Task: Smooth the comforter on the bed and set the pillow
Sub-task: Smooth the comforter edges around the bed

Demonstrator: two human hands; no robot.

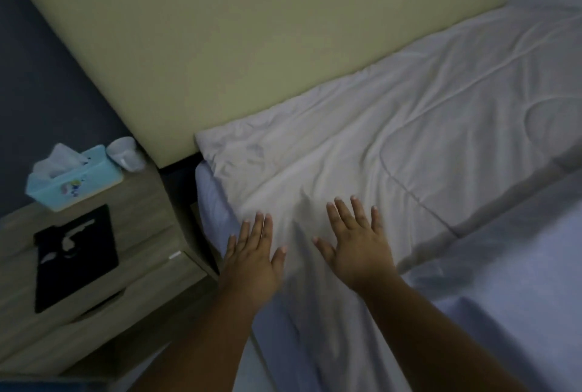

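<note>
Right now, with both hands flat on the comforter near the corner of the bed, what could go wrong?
1. The left hand presses at the bed's edge; a push outward may drag the comforter off the corner.
2. Pushing toward the headboard may bunch the wrinkles by the right hand instead of flattening them.
3. A wide left sweep might knock the tissue box or cup on the nightstand.

Bed point(214, 202) with white comforter point(393, 127) spread flat, wooden nightstand point(148, 202) bearing tissue box point(75, 177), cup point(126, 154)
</note>
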